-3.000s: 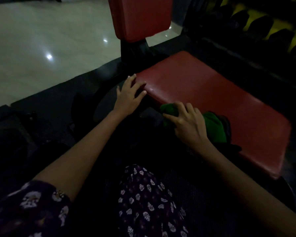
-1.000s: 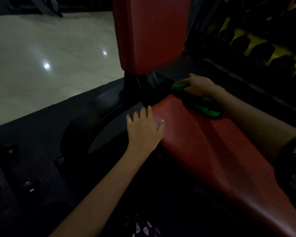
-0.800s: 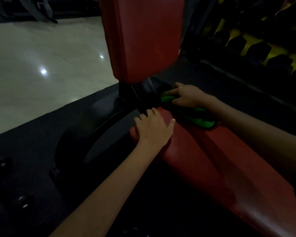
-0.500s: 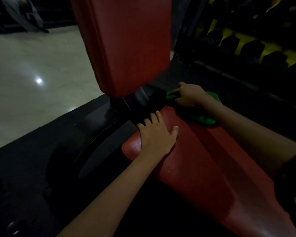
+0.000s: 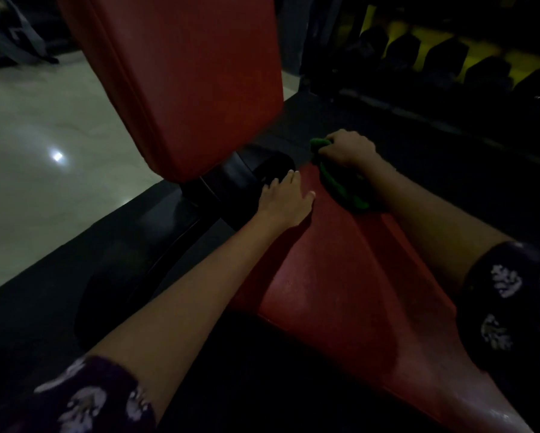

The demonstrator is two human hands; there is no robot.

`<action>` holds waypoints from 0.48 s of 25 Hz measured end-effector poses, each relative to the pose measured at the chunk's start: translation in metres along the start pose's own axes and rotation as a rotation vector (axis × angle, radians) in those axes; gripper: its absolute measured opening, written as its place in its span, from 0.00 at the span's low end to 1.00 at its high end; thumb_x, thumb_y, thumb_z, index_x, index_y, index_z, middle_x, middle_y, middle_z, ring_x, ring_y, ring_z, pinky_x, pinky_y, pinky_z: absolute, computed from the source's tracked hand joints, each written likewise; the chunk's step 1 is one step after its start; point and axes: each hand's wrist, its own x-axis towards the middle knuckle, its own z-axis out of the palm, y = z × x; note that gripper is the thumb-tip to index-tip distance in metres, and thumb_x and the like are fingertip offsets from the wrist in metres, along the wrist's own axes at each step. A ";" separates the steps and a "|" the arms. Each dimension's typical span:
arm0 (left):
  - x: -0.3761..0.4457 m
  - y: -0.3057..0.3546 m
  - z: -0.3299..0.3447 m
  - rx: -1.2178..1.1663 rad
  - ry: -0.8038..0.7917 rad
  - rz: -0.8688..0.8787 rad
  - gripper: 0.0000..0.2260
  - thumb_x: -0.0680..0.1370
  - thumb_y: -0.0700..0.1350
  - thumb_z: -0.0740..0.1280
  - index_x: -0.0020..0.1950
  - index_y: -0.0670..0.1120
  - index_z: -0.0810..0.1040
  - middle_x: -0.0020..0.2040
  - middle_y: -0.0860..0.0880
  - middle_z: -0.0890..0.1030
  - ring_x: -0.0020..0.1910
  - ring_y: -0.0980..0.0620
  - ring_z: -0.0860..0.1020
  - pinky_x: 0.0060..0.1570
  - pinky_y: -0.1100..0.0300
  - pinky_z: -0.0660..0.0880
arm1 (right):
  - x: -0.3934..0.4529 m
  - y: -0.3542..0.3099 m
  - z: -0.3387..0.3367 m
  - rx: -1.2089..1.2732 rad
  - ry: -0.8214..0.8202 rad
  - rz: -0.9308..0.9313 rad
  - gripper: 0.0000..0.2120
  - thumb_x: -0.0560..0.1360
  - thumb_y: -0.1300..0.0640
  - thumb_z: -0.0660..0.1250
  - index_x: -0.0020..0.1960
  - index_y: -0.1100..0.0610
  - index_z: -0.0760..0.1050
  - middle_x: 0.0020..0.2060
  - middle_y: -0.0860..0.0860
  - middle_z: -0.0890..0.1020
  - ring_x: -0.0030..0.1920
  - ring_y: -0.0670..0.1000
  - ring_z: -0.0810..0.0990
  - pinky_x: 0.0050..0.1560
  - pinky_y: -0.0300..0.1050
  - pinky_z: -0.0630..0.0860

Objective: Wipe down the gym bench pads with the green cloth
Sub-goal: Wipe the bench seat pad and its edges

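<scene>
The red seat pad [image 5: 340,276] of the gym bench runs from the lower right up to the middle. Above it rises the red back pad [image 5: 184,82], upright and tilted. My right hand [image 5: 349,150] grips the green cloth [image 5: 340,185] at the far end of the seat pad, on its right edge; the cloth trails back under my wrist. Resting flat on the seat pad's far left corner is my left hand [image 5: 285,201], fingers straight, next to the black frame joint.
The black bench frame [image 5: 231,185] and base sit on dark rubber matting. A pale tiled floor [image 5: 43,135] lies to the left. A rack with dark dumbbells and yellow shelving [image 5: 449,57] stands at the back right.
My head has moved closer to the back pad. My right hand with the cloth stays at the seat pad's far end, shifted a little right. My left hand slid slightly forward on the pad.
</scene>
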 end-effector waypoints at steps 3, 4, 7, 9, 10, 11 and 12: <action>0.039 0.006 -0.001 0.021 -0.058 0.117 0.25 0.83 0.51 0.51 0.77 0.41 0.51 0.78 0.44 0.52 0.75 0.42 0.55 0.73 0.48 0.53 | -0.015 0.026 -0.005 0.065 -0.062 0.092 0.19 0.77 0.46 0.59 0.65 0.52 0.72 0.59 0.57 0.76 0.57 0.59 0.75 0.49 0.48 0.70; 0.051 0.009 -0.002 0.046 -0.067 0.166 0.25 0.83 0.50 0.50 0.77 0.41 0.51 0.78 0.44 0.52 0.75 0.43 0.55 0.73 0.48 0.53 | -0.021 0.037 -0.007 0.077 -0.090 0.123 0.19 0.77 0.46 0.59 0.66 0.51 0.71 0.59 0.57 0.76 0.58 0.59 0.75 0.51 0.49 0.71; 0.074 0.021 -0.003 0.112 -0.091 0.295 0.23 0.83 0.48 0.50 0.77 0.42 0.53 0.78 0.45 0.53 0.76 0.44 0.53 0.74 0.49 0.50 | -0.027 0.060 -0.015 0.116 -0.161 0.205 0.20 0.77 0.46 0.60 0.65 0.53 0.72 0.58 0.57 0.76 0.55 0.58 0.77 0.53 0.50 0.74; 0.080 0.024 0.002 0.135 -0.077 0.309 0.23 0.83 0.50 0.49 0.77 0.45 0.52 0.78 0.48 0.52 0.76 0.44 0.50 0.74 0.48 0.49 | -0.015 0.059 -0.016 0.175 -0.172 0.244 0.20 0.76 0.48 0.61 0.63 0.59 0.73 0.58 0.59 0.77 0.53 0.57 0.77 0.50 0.48 0.74; 0.081 0.024 0.005 0.138 -0.052 0.307 0.23 0.83 0.51 0.48 0.78 0.46 0.51 0.78 0.49 0.52 0.76 0.45 0.49 0.74 0.47 0.50 | -0.007 0.054 -0.013 0.208 -0.159 0.257 0.22 0.77 0.47 0.61 0.63 0.61 0.72 0.59 0.59 0.76 0.55 0.58 0.77 0.51 0.48 0.73; 0.082 0.023 0.009 0.148 -0.025 0.308 0.24 0.83 0.53 0.47 0.78 0.47 0.51 0.78 0.50 0.52 0.76 0.45 0.49 0.73 0.47 0.50 | 0.000 0.048 -0.010 0.226 -0.146 0.265 0.24 0.77 0.46 0.61 0.65 0.61 0.70 0.62 0.59 0.74 0.58 0.58 0.76 0.54 0.49 0.73; 0.081 0.021 0.011 0.160 -0.004 0.311 0.24 0.83 0.54 0.47 0.78 0.48 0.50 0.78 0.50 0.52 0.76 0.46 0.50 0.73 0.46 0.50 | 0.006 0.042 -0.006 0.218 -0.131 0.258 0.25 0.77 0.44 0.60 0.66 0.61 0.70 0.63 0.59 0.73 0.60 0.58 0.75 0.56 0.50 0.72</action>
